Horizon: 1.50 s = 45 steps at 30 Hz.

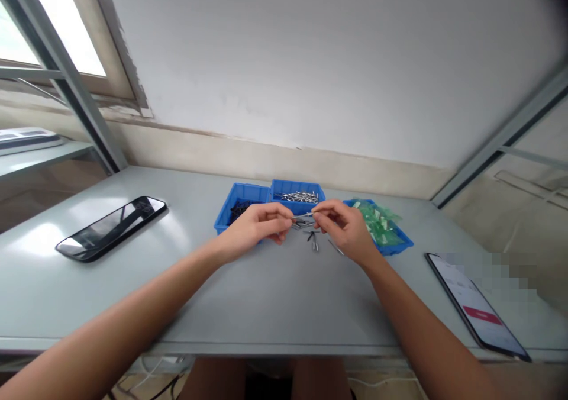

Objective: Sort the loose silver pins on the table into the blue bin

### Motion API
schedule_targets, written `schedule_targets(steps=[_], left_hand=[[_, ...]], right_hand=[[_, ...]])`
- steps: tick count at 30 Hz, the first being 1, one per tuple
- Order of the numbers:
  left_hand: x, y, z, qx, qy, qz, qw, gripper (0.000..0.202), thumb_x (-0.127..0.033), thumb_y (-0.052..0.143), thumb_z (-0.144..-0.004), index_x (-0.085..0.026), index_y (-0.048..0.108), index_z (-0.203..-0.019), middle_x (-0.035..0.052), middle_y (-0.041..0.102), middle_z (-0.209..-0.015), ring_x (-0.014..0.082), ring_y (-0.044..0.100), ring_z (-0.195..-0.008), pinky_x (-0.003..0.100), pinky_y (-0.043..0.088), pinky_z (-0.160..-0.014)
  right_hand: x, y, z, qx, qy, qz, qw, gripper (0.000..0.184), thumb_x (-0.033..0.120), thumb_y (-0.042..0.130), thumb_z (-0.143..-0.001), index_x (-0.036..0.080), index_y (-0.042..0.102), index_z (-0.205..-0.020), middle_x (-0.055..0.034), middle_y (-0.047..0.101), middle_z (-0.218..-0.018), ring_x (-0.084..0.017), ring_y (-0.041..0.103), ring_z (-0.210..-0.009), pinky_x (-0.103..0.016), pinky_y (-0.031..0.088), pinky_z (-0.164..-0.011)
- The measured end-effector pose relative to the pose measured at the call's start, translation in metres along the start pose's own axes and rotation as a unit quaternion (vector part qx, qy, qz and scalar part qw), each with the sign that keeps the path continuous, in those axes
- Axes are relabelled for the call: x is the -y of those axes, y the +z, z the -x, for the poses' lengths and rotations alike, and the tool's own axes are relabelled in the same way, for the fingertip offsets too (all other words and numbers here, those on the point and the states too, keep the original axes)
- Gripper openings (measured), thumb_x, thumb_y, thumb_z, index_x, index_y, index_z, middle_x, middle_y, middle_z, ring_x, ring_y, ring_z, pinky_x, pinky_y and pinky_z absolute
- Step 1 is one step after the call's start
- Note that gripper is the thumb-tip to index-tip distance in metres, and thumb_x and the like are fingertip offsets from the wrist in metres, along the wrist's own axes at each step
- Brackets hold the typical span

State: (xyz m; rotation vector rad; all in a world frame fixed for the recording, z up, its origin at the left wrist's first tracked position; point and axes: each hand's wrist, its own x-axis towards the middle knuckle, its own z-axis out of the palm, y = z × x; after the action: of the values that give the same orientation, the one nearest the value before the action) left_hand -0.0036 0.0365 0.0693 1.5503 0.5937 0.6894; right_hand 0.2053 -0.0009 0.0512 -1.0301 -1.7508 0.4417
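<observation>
A thin silvery metal rod (303, 215) is stretched level between my two hands, above the table. My left hand (261, 223) pinches its left end between thumb and fingers. At the right end, my right hand (341, 225) has it in a closed pinch. Just below and behind my fingers lie several loose metal rods (315, 243), some with dark parts. A blue bin (298, 186) behind my hands contains many similar silvery rods. Another blue bin (235, 196), partly covered by my left hand, has small black pieces (238, 209) in it.
Right of my right hand, a blue tray (402, 246) carries green plastic packets (377, 222). A dark phone (113, 228) lies on the left of the grey table (275, 305). Another phone (479, 308), its screen lit, is near the right front edge. A wall (293, 80) rises behind.
</observation>
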Motion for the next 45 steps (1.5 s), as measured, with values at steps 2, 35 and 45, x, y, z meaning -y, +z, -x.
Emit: schedule_targets(steps=[2,35,45], left_hand=[[-0.001,0.002,0.001,-0.019,0.014,-0.043,0.999,0.013,-0.027,0.061,-0.078,-0.016,0.059,-0.085,-0.0016,0.054,-0.066,0.0096,0.052,-0.061,0.025,0.042,-0.061],[0.011,-0.001,0.005,-0.142,0.349,-0.428,0.821,0.015,-0.02,0.051,-0.088,-0.019,0.065,-0.092,0.0044,0.064,-0.084,0.0131,0.057,-0.077,0.025,0.045,-0.071],[0.015,-0.009,0.006,-0.18,0.516,-0.496,0.675,0.016,-0.015,0.063,-0.078,-0.024,0.065,-0.092,0.0002,0.061,-0.075,0.0122,0.056,-0.067,0.026,0.047,-0.064]], right_hand=[[0.0,0.0,0.0,-0.001,0.001,0.007,1.0,0.012,0.03,0.055,-0.084,0.021,0.06,-0.087,0.0001,0.061,-0.067,-0.013,0.059,-0.062,-0.025,0.047,-0.056],[0.0,0.005,0.003,0.003,-0.086,0.124,0.989,0.012,0.029,0.05,-0.088,0.023,0.059,-0.093,-0.0008,0.065,-0.076,-0.013,0.06,-0.064,-0.026,0.046,-0.059],[0.008,0.007,0.008,-0.073,-0.251,0.157,0.952,0.015,0.012,0.055,-0.081,0.024,0.054,-0.091,-0.001,0.062,-0.076,-0.014,0.055,-0.064,-0.029,0.047,-0.061]])
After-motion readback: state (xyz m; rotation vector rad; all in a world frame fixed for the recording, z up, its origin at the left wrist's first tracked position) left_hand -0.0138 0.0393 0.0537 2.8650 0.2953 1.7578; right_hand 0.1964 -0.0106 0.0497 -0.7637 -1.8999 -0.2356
